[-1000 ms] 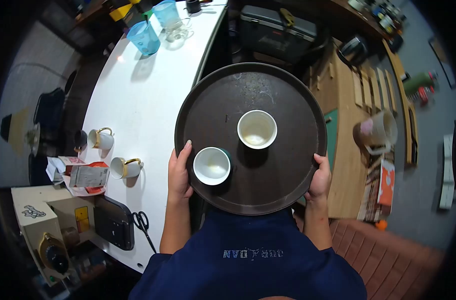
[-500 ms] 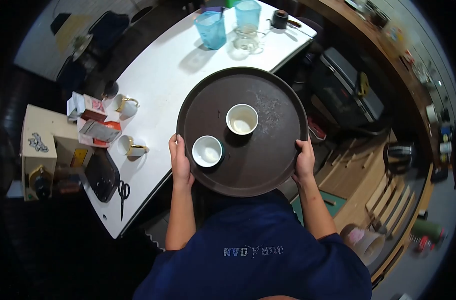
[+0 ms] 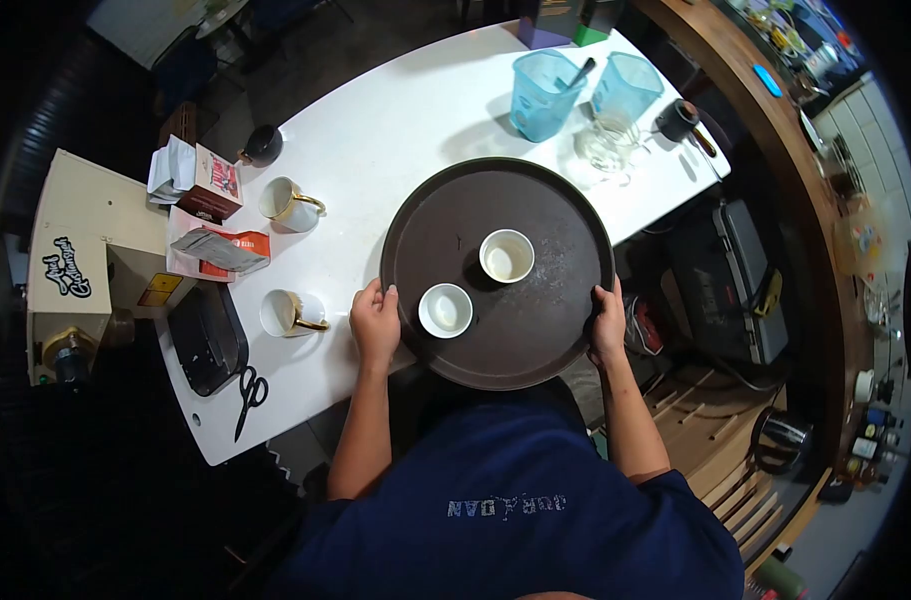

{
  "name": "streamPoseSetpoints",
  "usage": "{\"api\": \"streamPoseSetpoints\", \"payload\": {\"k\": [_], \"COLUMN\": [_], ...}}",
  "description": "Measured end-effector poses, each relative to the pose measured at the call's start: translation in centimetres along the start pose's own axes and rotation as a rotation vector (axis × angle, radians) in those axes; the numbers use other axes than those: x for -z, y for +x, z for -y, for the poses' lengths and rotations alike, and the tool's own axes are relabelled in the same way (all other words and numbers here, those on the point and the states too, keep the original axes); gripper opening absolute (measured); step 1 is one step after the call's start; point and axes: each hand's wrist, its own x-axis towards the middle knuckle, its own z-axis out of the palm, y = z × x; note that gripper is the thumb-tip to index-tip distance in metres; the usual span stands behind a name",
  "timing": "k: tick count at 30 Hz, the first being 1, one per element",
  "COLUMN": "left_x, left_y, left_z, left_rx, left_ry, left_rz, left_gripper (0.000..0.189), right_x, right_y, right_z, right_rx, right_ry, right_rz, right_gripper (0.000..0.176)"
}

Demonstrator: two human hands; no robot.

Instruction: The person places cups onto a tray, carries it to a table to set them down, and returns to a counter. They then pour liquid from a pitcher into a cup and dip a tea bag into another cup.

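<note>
A round dark brown tray [image 3: 535, 355] is held level in front of my body, overlapping the edge of the white table [image 3: 375, 130]. My left hand [image 3: 377, 325] grips its left rim, and my right hand [image 3: 607, 325] grips the right rim, thumbs on top. Two small white cups stand upright on the tray: one cup [image 3: 506, 256] right of the centre, the other cup [image 3: 445, 311] nearer my left hand. Both look empty inside. The undersides of the tray and most of my fingers are hidden.
On the table's left are two gold-handled mugs [image 3: 288, 205], a black tray [image 3: 207, 340], scissors [image 3: 250, 400] and coffee bags [image 3: 220, 250], beside a beige machine [image 3: 70, 260]. At the back are blue pitchers [image 3: 543, 98], a glass server [image 3: 607, 148] and a wooden-handled pot [image 3: 677, 120].
The view has turned, so the table and its items appear shifted. Relative to the table's front edge, the tray has moved a little, still in both hands with both cups on it.
</note>
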Motion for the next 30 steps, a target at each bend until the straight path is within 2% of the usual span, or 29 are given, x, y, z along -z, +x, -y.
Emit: {"api": "streamPoseSetpoints", "payload": {"k": [2, 5, 8, 11, 13, 15, 19, 21, 22, 24, 26, 30], "left_x": [0.0, 0.4, 0.0, -0.2, -0.7, -0.8, -1.0, -1.1, -1.1, -1.1, -1.1, -1.4], "left_y": [1.2, 1.9, 2.4, 2.7, 3.0, 2.8, 3.4, 3.7, 3.9, 4.3, 4.6, 5.0], "left_z": [0.3, -1.1, -0.7, -1.9, -1.7, -1.6, -1.8, -2.1, -2.3, -2.8, -3.3, -4.0], "left_rx": [-0.057, -0.035, -0.085, -0.013, -0.016, -0.010, -0.025, -0.032, -0.026, -0.015, 0.009, -0.017], "left_ry": [0.188, 0.361, 0.357, 0.403, 0.428, 0.461, 0.559, 0.582, 0.607, 0.634, 0.671, 0.622], "left_rz": [-0.053, -0.044, -0.130, -0.109, -0.164, -0.211, -0.256, -0.273, -0.260, -0.254, -0.213, -0.262], "left_gripper": [0.021, 0.019, 0.017, 0.018, 0.018, 0.018, 0.018, 0.018, 0.018, 0.018, 0.017, 0.016], "right_x": [-0.9, -1.9, -2.4, -2.9, -3.3, -3.7, -4.1, -4.4, -4.4, -4.6, -4.7, -5.2], "right_y": [1.7, 3.4, 5.4, 6.7, 7.8, 8.2, 9.8, 10.5, 10.8, 11.5, 12.2, 13.3], "right_z": [0.0, 0.1, 0.1, 1.1, 1.8, 2.9, 4.1, 4.5, 4.5, 4.5, 4.6, 4.8], "right_rx": [-0.005, -0.007, 0.015, 0.072, 0.032, 0.092, 0.092, 0.055, 0.056, 0.131, 0.142, 0.187], "right_ry": [-0.076, -0.221, -0.387, -0.557, -0.809, -0.848, -1.073, -1.280, -1.279, -1.426, -1.457, -1.524], "right_rz": [0.009, 0.021, 0.066, 0.118, 0.159, 0.184, 0.292, 0.331, 0.344, 0.351, 0.364, 0.393], "right_gripper": [0.047, 0.045, 0.040, 0.032, 0.029, 0.030, 0.028, 0.031, 0.031, 0.035, 0.036, 0.038]}}
